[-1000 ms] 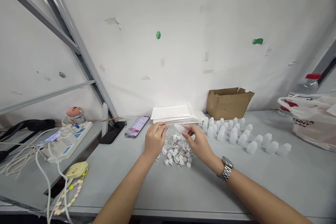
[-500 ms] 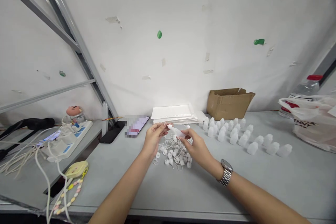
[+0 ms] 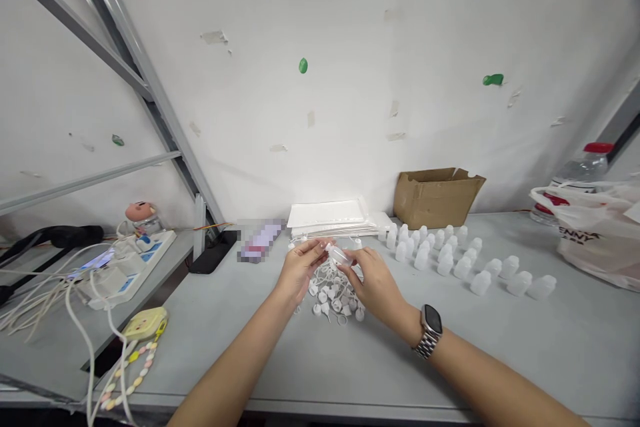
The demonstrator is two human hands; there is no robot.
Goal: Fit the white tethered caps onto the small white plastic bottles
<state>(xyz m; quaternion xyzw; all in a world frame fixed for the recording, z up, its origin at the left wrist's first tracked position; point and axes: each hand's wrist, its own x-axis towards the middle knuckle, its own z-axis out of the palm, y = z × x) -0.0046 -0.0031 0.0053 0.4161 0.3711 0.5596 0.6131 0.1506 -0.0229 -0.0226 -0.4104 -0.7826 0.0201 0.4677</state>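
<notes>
A small translucent plastic bottle [image 3: 340, 255] is held tilted between both hands, above a pile of white caps [image 3: 336, 299] with ring straps and thin nozzle tips. My right hand [image 3: 376, 280] is closed around the bottle's body. At its other end, my left hand [image 3: 300, 270] pinches the white cap [image 3: 329, 248] on the neck; the fingers partly cover it. To the right, several similar bottles [image 3: 447, 263] stand in loose rows on the grey table.
Behind the pile lie stacked white trays or sheets [image 3: 327, 215], with an open cardboard box [image 3: 437, 199] beside them. A phone [image 3: 263, 240] lies left. At far left are a power strip [image 3: 137, 270] and cables; a plastic bag [image 3: 595, 240] and a water bottle [image 3: 585, 163] stand right.
The bottle and both hands have shifted slightly right and down. My left fingers have changed position around the cap, and my right wrist has turned a little, showing more of the watch face.
</notes>
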